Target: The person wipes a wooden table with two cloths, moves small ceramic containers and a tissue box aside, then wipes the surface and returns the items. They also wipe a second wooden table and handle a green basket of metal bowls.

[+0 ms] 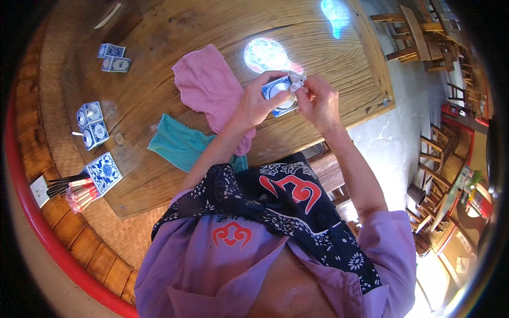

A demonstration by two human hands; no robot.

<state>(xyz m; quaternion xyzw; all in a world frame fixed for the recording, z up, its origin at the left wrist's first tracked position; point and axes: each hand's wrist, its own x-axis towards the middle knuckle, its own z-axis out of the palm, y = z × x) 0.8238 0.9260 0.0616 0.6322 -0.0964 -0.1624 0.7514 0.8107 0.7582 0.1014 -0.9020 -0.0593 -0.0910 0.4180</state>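
My left hand [254, 99] grips a blue-and-white ceramic container [271, 88] above the wooden table, its thumb across a round white part. A crumpled whitish tissue or cloth [296, 78] is pinched in the fingers of my right hand [321, 101], against the container's far right corner. My fingers partly hide both things. To the left, a pink cloth [210, 79] lies spread on the tabletop, partly behind my left forearm. A teal cloth [181, 139] lies nearer to me, and the same forearm crosses it.
Lidded blue-and-white condiment jars [93, 125], a patterned chopstick holder [104, 171] with chopsticks, and two small ceramic boxes [114, 57] stand along the left of the wooden table [159, 87]. A bench [326, 169] is at the near edge. Wooden stools [415, 35] stand right.
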